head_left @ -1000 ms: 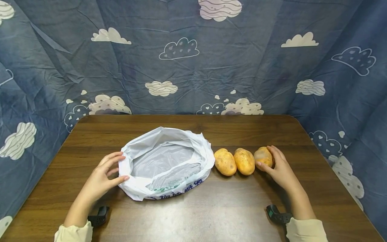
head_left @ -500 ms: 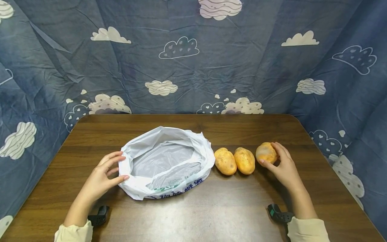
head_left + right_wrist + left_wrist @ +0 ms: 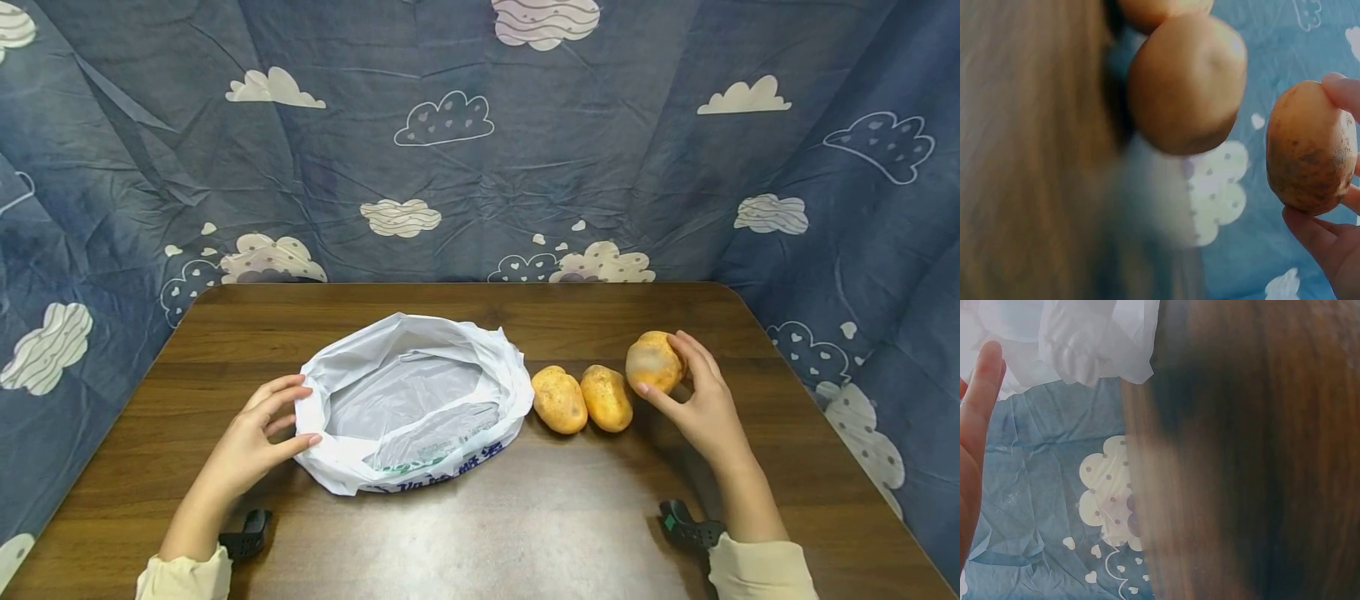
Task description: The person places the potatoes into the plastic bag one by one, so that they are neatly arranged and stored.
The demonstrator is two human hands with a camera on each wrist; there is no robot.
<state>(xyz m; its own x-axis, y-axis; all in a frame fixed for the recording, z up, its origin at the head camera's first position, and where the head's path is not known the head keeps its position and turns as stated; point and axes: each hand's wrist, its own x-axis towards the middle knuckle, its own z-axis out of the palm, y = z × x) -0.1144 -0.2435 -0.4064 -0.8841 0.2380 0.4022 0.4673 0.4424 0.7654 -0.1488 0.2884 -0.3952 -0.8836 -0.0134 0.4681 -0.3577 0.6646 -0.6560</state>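
A white plastic bag [image 3: 510, 392] with its mouth spread wide lies left of centre in the head view. My left hand [image 3: 243, 442] rests its fingertips and straight thumb against the bag's left rim; part of that thumb also shows in the left wrist view beside the white plastic [image 3: 1097, 344]. My right hand [image 3: 705, 408] holds a potato [image 3: 652, 362] between thumb and fingers, raised over the table. The right wrist view shows dark soil marks on this held potato [image 3: 1307, 150]. Two other potatoes, a left one [image 3: 558, 400] and a right one [image 3: 607, 398], lie side by side between bag and right hand.
The brown wooden table [image 3: 480, 542] reaches back to a blue curtain [image 3: 450, 183] printed with clouds. Black wrist mounts, a left one [image 3: 247, 536] and a right one [image 3: 686, 527], sit by the forearms. Blue lettering [image 3: 450, 473] marks the bag's front.
My right hand has lifted its potato off the table, first drawing it a little right, then up and back left. The left hand, the bag and the other two potatoes have stayed put.
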